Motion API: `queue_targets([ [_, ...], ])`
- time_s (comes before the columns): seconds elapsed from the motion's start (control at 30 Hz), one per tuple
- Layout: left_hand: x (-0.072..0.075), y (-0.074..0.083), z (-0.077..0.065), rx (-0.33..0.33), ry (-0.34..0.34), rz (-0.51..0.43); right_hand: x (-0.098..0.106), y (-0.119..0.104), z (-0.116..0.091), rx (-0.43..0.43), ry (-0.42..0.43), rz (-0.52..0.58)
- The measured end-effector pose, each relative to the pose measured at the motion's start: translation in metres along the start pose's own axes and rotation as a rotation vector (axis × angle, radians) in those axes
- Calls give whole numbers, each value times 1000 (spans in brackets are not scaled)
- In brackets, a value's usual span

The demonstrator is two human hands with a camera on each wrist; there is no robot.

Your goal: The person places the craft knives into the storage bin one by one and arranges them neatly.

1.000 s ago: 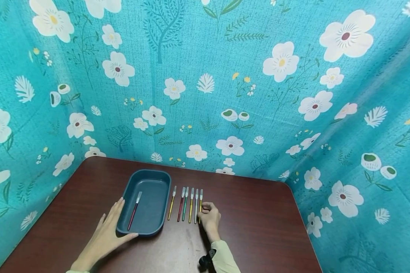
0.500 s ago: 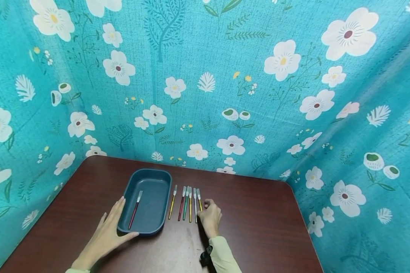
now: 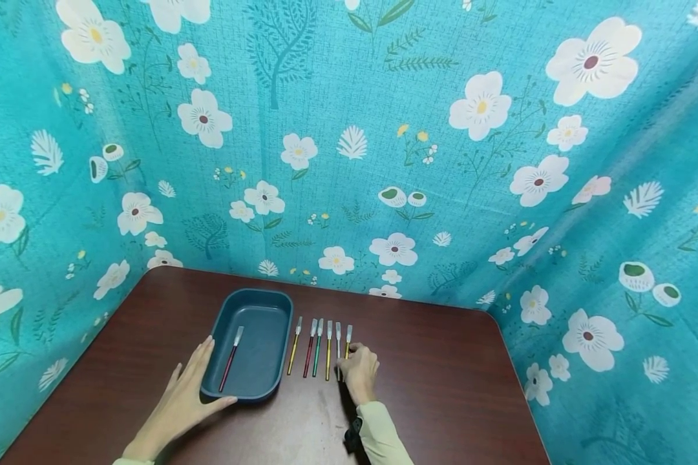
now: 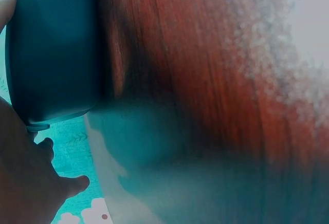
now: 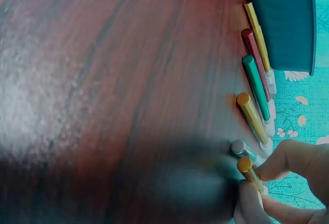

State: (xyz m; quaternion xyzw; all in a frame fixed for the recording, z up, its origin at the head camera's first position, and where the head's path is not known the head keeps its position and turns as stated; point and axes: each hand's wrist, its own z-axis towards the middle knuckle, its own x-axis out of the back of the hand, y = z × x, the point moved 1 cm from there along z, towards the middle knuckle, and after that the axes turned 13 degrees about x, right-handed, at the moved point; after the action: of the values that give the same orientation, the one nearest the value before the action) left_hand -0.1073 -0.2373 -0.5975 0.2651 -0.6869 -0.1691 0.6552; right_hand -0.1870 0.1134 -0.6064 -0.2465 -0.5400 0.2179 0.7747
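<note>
My left hand (image 3: 177, 395) lies with fairly straight, spread fingers against the left side and near corner of a dark blue tray (image 3: 262, 368). Inside that tray is one red craft knife (image 3: 229, 367) with a pale translucent cap. My right hand (image 3: 360, 373) pinches a gold craft knife (image 5: 245, 165) by its handle between thumb and fingers. Its pale cap points to the back. Immediately left of it lies a silver craft knife (image 3: 338, 339), close to my fingertips. The left wrist view shows the tray's outer wall (image 4: 56, 44) and part of my left hand (image 4: 25, 178).
Right of the tray lies a row of capped craft knives: a gold one (image 3: 293, 352), a red one (image 3: 309, 352), a green one (image 3: 317, 352) and another gold one (image 3: 328, 355). A brown wooden table (image 3: 442, 374) carries everything. Flowered turquoise cloth (image 3: 349, 213) surrounds its back and sides.
My right hand has shifted the gold craft knife slightly right, tilting it and then straightening it, with a wider gap from the silver one. My left hand and the tray have stayed put.
</note>
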Motion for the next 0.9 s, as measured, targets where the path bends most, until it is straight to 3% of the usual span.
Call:
queue_targets([
  [0.4, -1, 1, -1, 5, 6, 10, 7, 3, 1, -28, 30, 102],
  [0.9, -1, 1, -1, 16, -13, -4, 23, -25, 4, -4, 13, 171],
])
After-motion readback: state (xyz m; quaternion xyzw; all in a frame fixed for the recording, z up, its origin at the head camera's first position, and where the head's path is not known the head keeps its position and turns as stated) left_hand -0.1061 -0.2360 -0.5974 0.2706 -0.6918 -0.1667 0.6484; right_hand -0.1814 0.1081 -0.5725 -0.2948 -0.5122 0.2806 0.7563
